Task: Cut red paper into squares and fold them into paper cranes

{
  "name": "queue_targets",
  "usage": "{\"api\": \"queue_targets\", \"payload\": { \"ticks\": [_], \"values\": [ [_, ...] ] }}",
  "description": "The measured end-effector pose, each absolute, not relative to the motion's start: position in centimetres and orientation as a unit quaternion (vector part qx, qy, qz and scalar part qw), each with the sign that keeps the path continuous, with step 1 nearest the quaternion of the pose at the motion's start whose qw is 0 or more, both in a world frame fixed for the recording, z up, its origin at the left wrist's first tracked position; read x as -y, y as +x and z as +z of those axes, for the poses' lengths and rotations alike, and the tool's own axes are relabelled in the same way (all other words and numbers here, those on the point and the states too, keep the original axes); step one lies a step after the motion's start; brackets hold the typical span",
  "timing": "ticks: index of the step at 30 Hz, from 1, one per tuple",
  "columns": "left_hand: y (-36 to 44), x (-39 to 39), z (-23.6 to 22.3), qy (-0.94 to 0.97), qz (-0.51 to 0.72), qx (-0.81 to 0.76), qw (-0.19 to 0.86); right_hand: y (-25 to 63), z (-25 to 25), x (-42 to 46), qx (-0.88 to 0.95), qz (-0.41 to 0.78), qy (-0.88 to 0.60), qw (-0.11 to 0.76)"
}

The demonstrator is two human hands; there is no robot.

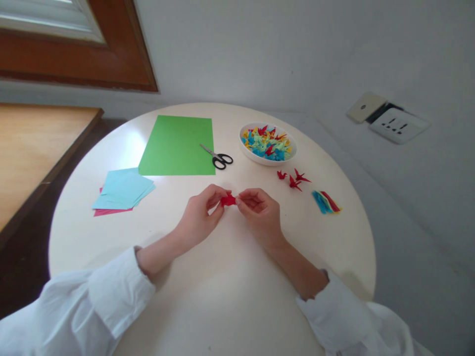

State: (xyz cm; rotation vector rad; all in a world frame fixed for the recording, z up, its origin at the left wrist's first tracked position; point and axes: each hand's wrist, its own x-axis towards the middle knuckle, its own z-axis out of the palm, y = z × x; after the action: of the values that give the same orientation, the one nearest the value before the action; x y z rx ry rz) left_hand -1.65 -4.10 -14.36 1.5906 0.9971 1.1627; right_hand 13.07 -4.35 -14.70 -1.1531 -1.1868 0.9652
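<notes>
Between my two hands, above the middle of the white round table point(222, 306), is a small piece of red folded paper point(228, 200). My left hand point(202, 212) pinches its left side between thumb and fingers. On the right side, the thumb and fingertips of my right hand point(260, 210) close on its edge, with the other fingers curled in. The fingertips partly cover the paper, so its exact folded shape is hard to make out. To the right of my right hand lie several red paper cranes, among them one crane point(295, 183) with pointed wings.
A white bowl point(256, 159) of colourful paper cranes stands at the back right. Black-handled scissors point(218, 159) rest partly on a green sheet point(178, 143). Light blue paper squares point(124, 188) over pink ones lie left; coloured folded strips point(326, 201) lie right. Behind is a wall with a socket point(399, 124).
</notes>
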Motion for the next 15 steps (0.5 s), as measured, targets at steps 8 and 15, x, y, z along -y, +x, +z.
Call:
{"api": "queue_targets", "payload": {
  "ticks": [8, 15],
  "values": [
    [-1.64, 4.18, -14.45, 0.662, 0.457, -0.406, 0.433, 12.86, -14.65, 4.27, 0.495, 0.433, -0.492, 0.571],
    [-1.59, 4.31, -14.34, 0.664, 0.451, -0.406, 0.437, 12.87, -14.56, 4.21, 0.492, 0.429, -0.494, 0.575]
  ]
}}
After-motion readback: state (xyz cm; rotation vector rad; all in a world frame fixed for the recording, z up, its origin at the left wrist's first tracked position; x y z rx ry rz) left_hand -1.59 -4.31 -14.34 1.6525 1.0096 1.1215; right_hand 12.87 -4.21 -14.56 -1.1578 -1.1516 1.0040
